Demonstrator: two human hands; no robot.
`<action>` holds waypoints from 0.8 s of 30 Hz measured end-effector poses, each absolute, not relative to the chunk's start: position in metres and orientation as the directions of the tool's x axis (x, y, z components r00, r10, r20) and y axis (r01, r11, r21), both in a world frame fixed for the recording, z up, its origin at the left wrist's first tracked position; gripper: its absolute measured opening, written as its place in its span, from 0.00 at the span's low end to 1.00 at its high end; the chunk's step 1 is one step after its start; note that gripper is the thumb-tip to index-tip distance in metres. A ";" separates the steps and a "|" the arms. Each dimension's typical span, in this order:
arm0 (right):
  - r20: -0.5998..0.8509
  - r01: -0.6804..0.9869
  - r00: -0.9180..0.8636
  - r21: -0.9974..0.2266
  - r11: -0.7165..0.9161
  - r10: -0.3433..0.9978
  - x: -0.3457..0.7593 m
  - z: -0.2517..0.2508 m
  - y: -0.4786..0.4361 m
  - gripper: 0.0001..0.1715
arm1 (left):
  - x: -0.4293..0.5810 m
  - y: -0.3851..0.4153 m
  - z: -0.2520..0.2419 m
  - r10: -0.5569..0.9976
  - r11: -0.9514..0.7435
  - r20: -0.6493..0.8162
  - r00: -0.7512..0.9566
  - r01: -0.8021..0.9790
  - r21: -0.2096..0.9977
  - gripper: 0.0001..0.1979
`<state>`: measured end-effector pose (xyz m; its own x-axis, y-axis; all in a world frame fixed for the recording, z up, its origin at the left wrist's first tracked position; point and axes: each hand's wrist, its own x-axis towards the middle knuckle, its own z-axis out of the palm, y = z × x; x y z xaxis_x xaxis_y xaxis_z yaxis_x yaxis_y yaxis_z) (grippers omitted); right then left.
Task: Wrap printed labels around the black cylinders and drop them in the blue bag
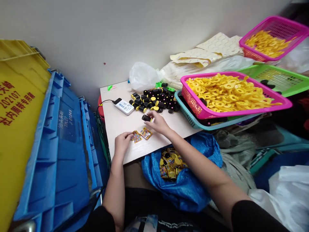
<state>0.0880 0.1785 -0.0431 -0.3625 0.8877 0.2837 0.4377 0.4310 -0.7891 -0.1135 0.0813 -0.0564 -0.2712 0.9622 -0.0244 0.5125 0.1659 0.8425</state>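
Pinching a black cylinder [146,118] between narrow right-hand fingers [152,115] over the desk [120,120], left-hand fingers [126,137] curled against a printed sachet [136,137].

A table [118,124] is standing against the wall [72,38], with a crate [51,141] sitting to its left and a bag [205,151] slumping just before it (packets [171,164] are lying inside). A basket [193,104] is resting on a tray [190,120] at the table's right end, beside a pile of plastic parts [154,101].
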 end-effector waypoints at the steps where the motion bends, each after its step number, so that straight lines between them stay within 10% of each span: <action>1: 0.242 0.366 -0.320 -0.860 0.355 0.916 0.095 -0.043 0.169 0.21 | -0.115 0.081 -0.055 0.960 0.132 0.027 -0.277 0.541 0.831 0.08; 11: -0.030 -0.112 -0.254 -0.992 -0.060 0.967 0.137 -0.043 0.116 0.27 | -0.104 0.072 -0.031 0.862 0.078 0.136 -0.489 0.391 0.917 0.15; 24: 0.092 -0.306 -0.372 -0.951 -0.029 0.924 0.150 0.019 0.082 0.23 | -0.039 0.038 0.014 0.975 -0.027 0.017 -0.220 -0.043 0.999 0.15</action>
